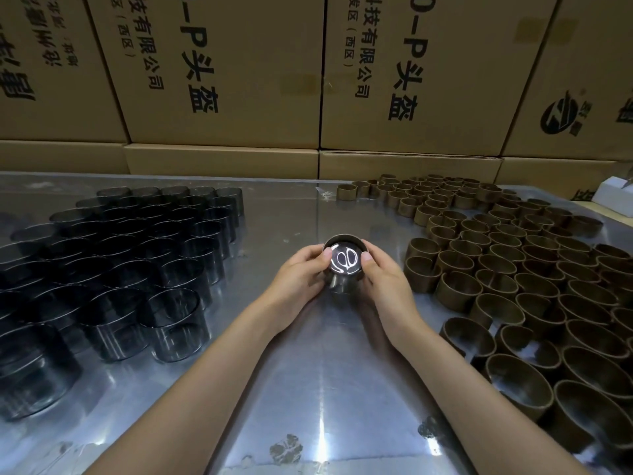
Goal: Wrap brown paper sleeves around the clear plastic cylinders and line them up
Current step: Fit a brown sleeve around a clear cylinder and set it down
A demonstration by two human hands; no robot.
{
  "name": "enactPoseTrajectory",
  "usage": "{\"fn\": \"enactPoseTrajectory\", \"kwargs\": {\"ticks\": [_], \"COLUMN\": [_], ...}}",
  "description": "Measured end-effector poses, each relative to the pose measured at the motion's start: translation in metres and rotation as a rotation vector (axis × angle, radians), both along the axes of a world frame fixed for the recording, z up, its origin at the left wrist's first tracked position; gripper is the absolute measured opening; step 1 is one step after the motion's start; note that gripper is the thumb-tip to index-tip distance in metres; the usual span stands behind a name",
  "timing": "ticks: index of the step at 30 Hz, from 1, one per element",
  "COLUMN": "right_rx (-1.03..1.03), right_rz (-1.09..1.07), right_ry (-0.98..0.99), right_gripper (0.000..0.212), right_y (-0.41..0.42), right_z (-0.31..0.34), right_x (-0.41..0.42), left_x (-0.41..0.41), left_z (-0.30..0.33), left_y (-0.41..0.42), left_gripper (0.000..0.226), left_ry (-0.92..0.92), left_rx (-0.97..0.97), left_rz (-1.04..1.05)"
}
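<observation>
At the table's middle both hands hold one cylinder (344, 279) with a brown paper sleeve around it, its open top facing me. My left hand (301, 272) grips its left side with the thumb on the rim. My right hand (380, 274) grips the right side the same way. Several bare clear plastic cylinders (137, 255) stand packed together on the left. On the right, several brown paper sleeves (513, 265) stand on edge in rows.
The shiny metal table (308, 389) reflects ceiling light. Stacked cardboard boxes (222, 80) with black print wall off the far edge. A small white box (613, 193) sits at the far right corner.
</observation>
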State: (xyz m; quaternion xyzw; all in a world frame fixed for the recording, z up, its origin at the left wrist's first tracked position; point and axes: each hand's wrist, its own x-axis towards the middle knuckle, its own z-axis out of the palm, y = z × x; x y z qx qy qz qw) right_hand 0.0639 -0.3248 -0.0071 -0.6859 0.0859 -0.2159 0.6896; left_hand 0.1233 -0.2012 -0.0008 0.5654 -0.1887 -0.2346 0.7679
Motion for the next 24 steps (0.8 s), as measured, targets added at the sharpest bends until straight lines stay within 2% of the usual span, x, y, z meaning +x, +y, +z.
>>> {"fn": "enactPoseTrajectory", "kwargs": {"ticks": [3,6,9,13,17,19,22,24], "right_rx": [0.065,0.123,0.176,0.285,0.31,0.341,0.338,0.355], "right_rz": [0.105,0.237,0.251,0.304,0.438,0.503,0.591,0.609], "right_ry": [-0.007,0.095,0.184,0.186,0.197,0.151,0.087,0.061], "right_gripper": [0.032,0.033,0.044,0.064,0.036,0.03,0.049,0.056], "right_y": [-0.006,-0.016,-0.026,-0.032,-0.035,-0.035,-0.032,-0.031], "right_z": [0.006,0.01,0.01,0.013,0.02,0.021,0.022,0.021], "right_x": [-0.003,-0.007,-0.009,-0.012,-0.019,-0.021,-0.024,-0.024], "left_x": [0.001,0.004,0.004,0.006,0.006,0.006,0.005,0.003], "left_z": [0.002,0.003,0.005,0.007,0.007,0.007,0.006,0.006], "left_y": [0.005,0.01,0.014,0.02,0.023,0.023,0.023,0.022], "left_gripper": [0.031,0.04,0.044,0.05,0.032,0.026,0.047,0.053], "left_ry": [0.008,0.017,0.024,0.054,0.057,0.066,0.027,-0.008], "left_rx": [-0.037,-0.052,-0.038,0.032,0.029,-0.027,-0.103,-0.128], "left_rz": [-0.047,-0.081,-0.152,-0.227,-0.286,-0.303,-0.381,-0.437]}}
